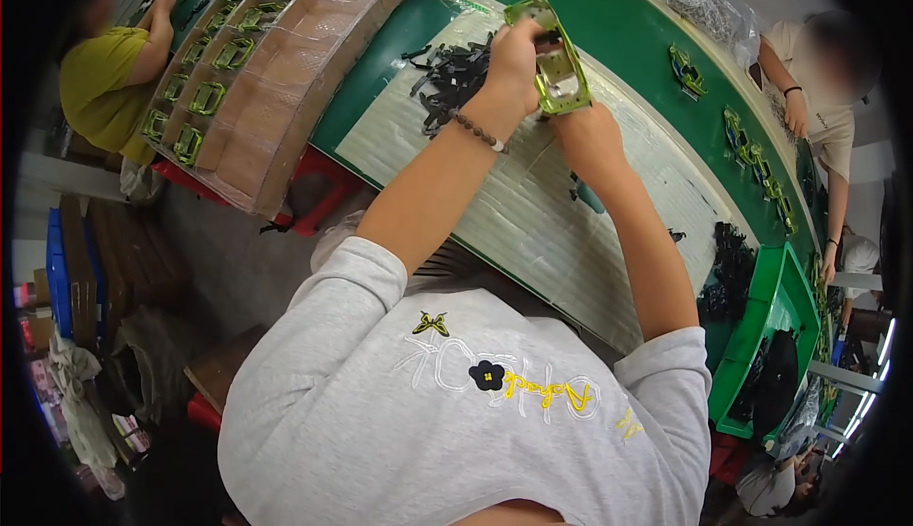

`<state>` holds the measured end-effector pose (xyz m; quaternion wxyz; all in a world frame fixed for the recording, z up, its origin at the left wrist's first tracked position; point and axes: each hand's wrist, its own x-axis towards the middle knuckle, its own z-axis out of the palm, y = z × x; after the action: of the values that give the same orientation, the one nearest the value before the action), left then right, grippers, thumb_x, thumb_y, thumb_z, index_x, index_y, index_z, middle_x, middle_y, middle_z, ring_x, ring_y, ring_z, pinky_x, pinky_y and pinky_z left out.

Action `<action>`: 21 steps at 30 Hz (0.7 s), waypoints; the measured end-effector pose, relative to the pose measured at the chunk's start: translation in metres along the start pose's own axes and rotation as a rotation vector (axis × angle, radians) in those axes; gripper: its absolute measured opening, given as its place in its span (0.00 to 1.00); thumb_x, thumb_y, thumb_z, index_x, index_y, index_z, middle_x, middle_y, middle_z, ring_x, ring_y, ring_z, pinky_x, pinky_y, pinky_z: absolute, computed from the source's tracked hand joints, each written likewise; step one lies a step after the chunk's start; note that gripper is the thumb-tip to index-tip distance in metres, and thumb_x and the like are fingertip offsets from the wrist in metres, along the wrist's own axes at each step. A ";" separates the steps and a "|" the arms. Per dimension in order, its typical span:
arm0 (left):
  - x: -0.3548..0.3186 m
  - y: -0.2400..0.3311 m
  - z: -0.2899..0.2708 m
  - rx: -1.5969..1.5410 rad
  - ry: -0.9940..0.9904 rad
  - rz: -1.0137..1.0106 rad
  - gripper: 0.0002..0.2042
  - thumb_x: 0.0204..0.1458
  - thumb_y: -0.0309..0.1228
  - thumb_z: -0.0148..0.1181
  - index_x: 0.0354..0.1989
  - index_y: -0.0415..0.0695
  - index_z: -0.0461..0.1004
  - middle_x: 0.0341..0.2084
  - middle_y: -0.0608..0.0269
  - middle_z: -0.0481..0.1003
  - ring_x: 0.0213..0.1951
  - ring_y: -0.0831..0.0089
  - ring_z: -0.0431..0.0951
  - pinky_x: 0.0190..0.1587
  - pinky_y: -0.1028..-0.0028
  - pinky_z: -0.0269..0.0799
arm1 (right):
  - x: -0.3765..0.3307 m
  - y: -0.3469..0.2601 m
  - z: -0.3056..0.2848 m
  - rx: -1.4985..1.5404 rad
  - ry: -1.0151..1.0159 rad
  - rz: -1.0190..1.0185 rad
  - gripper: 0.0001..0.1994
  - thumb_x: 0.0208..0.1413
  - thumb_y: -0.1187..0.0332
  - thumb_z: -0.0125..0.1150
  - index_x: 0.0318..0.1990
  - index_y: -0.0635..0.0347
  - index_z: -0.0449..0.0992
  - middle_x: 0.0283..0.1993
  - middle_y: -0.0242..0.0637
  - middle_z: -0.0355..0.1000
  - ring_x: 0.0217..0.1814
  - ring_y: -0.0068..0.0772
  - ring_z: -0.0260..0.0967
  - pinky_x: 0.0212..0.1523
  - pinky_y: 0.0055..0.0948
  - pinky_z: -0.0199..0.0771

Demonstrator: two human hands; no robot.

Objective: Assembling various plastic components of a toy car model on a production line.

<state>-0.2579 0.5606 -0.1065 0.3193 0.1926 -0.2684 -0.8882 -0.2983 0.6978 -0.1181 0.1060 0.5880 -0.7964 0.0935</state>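
My left hand (514, 55) and my right hand (585, 136) both grip a green rectangular plastic frame (552, 50) with a pale metal-looking inner face, held above a white padded mat (533, 212). The left hand clasps the frame's left side, with a bead bracelet on its wrist. The right hand holds the frame's lower end from below. A pile of small black plastic parts (452, 74) lies on the mat just left of my left hand.
A green conveyor belt (628, 31) carries more green frames (687, 69) past a person at the right. A clear tray rack (266, 69) with green frames stands at the left, near a person in yellow. A green bin (761, 336) holds black parts.
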 end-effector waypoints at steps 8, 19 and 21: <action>-0.055 -0.023 0.031 0.118 -0.328 -0.441 0.21 0.56 0.50 0.36 0.37 0.45 0.69 0.24 0.57 0.73 0.30 0.58 0.77 0.33 0.63 0.75 | -0.060 0.053 -0.081 0.513 0.322 0.295 0.06 0.45 0.75 0.63 0.33 0.59 0.78 0.34 0.37 0.75 0.29 0.29 0.67 0.29 0.26 0.67; -0.115 -0.079 0.033 0.481 -0.500 -0.457 0.36 0.53 0.66 0.21 0.39 0.46 0.68 0.28 0.66 0.70 0.30 0.77 0.71 0.34 0.74 0.71 | -0.076 0.034 -0.093 0.006 0.337 0.113 0.05 0.43 0.77 0.61 0.30 0.61 0.77 0.30 0.36 0.72 0.31 0.37 0.65 0.34 0.31 0.69; -0.115 -0.079 0.030 0.499 -0.517 -0.462 0.37 0.53 0.66 0.20 0.41 0.45 0.67 0.28 0.66 0.70 0.29 0.77 0.71 0.33 0.75 0.71 | -0.077 0.034 -0.092 -0.051 0.318 0.102 0.04 0.42 0.76 0.62 0.29 0.60 0.77 0.29 0.35 0.72 0.32 0.36 0.66 0.34 0.32 0.68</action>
<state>-0.2270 0.6996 -0.1104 -0.0223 0.0901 -0.4961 -0.8633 -0.3038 0.8031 -0.0518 0.2405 0.5217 -0.8006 0.1704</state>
